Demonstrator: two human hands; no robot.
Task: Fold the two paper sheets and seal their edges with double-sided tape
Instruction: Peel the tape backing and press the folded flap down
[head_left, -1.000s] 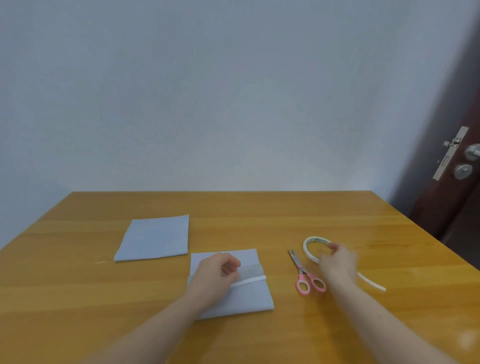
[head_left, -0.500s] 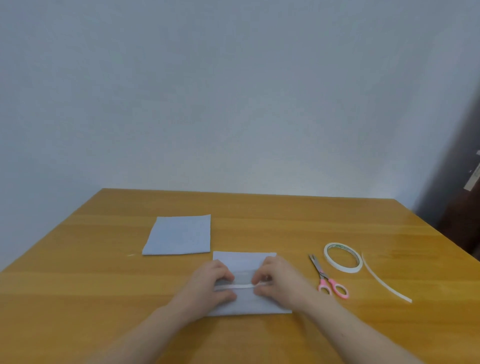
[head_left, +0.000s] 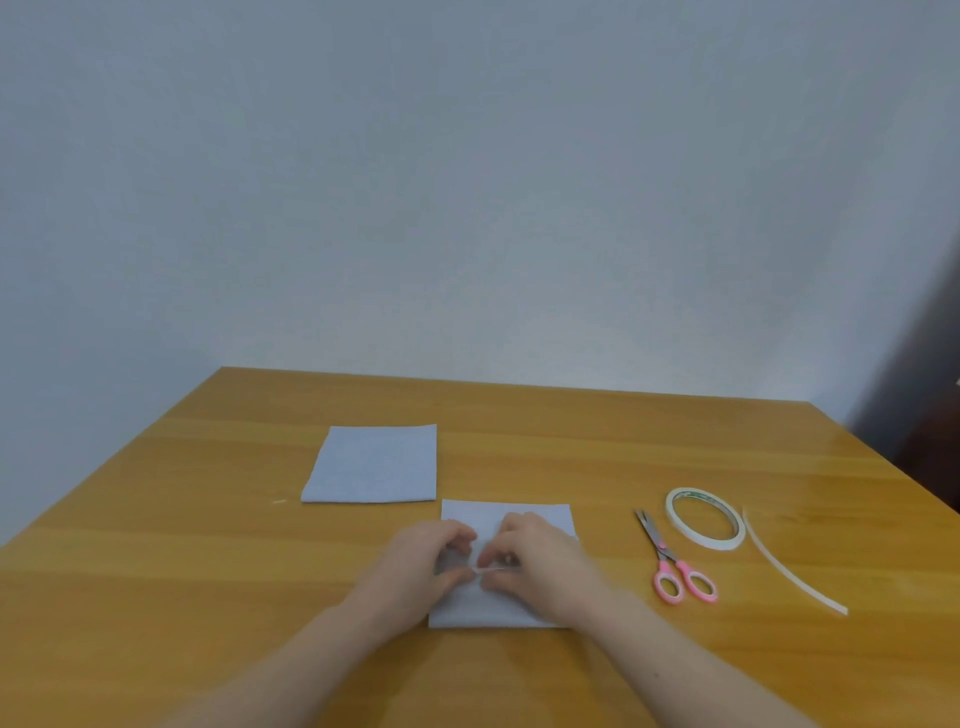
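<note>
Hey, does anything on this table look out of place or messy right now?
Nothing serious. A loose white strip lies curled on the table right of the tape roll, probably peeled backing. The scissors lie shut beside the roll. Both paper sheets look flat and tidy.

Single head view, looking forward-down over table (head_left: 208, 571), hands near

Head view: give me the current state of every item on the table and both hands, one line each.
Near paper: folded, flat, under both hands.
Far paper: folded, flat, untouched.
Tape strip: on the near paper, pinched by both hands.
Left hand: fingertips pinched on the strip.
Right hand: fingertips pinched on the strip.
Tape roll: flat on the table, untouched.
Scissors: almost closed, lying flat.
Loose strip: curved, right of the roll.
</note>
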